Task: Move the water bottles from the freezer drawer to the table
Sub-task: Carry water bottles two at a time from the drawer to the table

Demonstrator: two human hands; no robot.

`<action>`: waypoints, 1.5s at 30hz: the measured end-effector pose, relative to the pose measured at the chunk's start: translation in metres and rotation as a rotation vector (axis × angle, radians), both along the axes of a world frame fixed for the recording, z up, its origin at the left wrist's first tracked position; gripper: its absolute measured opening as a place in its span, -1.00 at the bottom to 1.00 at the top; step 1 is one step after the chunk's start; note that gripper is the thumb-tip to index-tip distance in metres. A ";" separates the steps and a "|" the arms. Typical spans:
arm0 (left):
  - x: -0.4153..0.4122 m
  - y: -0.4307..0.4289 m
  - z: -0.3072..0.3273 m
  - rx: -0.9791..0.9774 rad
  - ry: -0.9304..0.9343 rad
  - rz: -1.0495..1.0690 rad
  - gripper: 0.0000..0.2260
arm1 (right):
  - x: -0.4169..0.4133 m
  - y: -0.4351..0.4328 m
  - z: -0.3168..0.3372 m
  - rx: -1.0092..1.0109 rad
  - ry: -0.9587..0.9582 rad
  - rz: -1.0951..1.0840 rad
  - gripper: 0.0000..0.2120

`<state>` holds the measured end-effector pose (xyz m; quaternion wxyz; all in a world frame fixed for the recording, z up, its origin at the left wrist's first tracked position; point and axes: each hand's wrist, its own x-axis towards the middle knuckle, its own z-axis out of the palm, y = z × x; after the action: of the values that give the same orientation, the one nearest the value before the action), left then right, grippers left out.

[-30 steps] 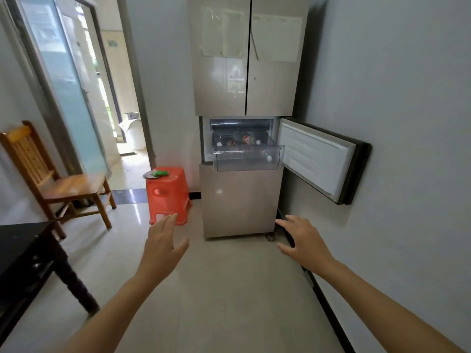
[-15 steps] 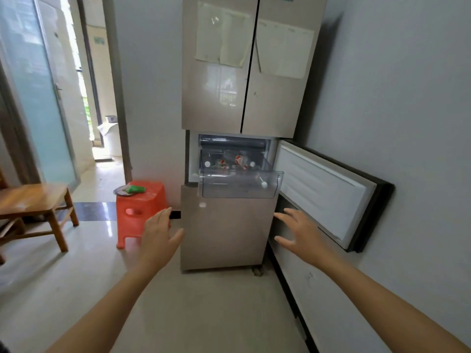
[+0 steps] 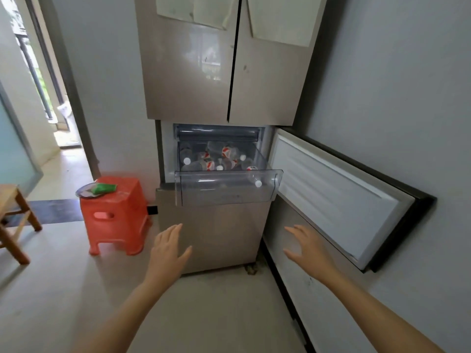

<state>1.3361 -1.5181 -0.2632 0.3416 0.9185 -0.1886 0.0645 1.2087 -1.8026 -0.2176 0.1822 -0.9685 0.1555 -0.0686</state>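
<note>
1. Grey walls flanked a beige fridge (image 3: 193,80).
2. Left hand (image 3: 167,248) and right hand (image 3: 309,250) hovered empty, fingers spread, below the freezer drawer (image 3: 224,193).
3. Clear water bottles (image 3: 220,159) with red labels and white caps lay heaped inside that pulled-out drawer.

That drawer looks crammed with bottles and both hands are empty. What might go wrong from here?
The water bottles lie heaped loosely in the pulled-out freezer drawer; lifting one may let others roll or slip.
The open freezer door juts out beside the right hand; an arm turning away with a bottle might knock it.
The orange stool stands close by: a possible trip hazard.
</note>
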 end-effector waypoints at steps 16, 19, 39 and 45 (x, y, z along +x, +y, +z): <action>0.178 -0.141 0.038 -0.017 -0.069 0.099 -0.47 | 0.233 -0.153 0.022 0.032 -0.177 0.139 -0.49; 0.200 -0.151 0.031 0.046 -0.060 0.109 -0.49 | 0.263 -0.164 0.017 0.019 -0.153 0.162 -0.49; 0.378 -0.170 -0.005 0.261 -0.032 0.102 -0.48 | 0.477 -0.189 -0.023 0.119 0.023 0.153 -0.55; 0.388 -0.167 -0.019 0.216 0.015 0.129 -0.32 | 0.537 -0.187 -0.053 0.175 0.084 0.081 -0.65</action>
<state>1.7243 -1.6853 -0.2826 0.2371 0.9606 -0.1325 0.0589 1.7455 -1.9894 -0.2701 0.2621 -0.9563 0.1294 -0.0065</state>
